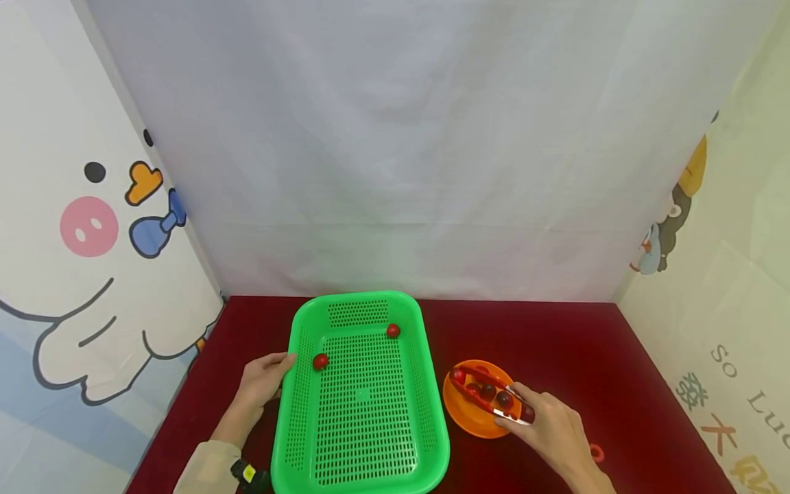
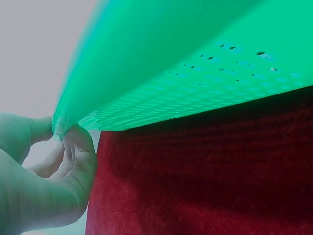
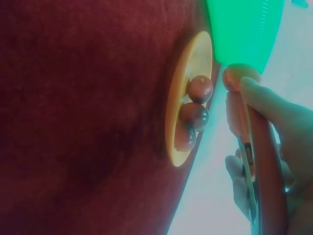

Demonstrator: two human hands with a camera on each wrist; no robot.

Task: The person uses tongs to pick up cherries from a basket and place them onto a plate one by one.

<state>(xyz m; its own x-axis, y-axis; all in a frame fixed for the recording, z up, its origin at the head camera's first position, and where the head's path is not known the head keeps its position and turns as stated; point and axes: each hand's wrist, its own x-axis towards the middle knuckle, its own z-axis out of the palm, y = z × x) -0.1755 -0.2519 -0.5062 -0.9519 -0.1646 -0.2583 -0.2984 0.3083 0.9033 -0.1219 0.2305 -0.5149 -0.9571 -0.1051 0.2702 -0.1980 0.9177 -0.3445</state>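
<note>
While a person's left hand [image 1: 262, 381] pinches the near-side rim of a green basket [image 1: 364, 418], thumb and fingertips closed on its thin edge, apparently to steady it, the right hand [image 1: 552, 429] curls round a pair of red tongs [image 3: 268, 176] above an orange plate [image 1: 472, 423]. At the tongs' tips, which appear closed on it, is a small round fruit [image 3: 235, 76]; the long arms seem to spare the fingers any contact. Three more fruits [image 3: 194, 116] lie touching or nearly so on the plate, just beside the basket, probably for easy reach. Two bright red fruits [image 1: 320, 361] sit well apart inside the basket, whose smooth, apparently plastic body is pierced with narrow slots. The shallow plate and glossy, dark-skinned fruits contrast with the soft-looking maroon cloth [image 1: 524, 336].
</note>
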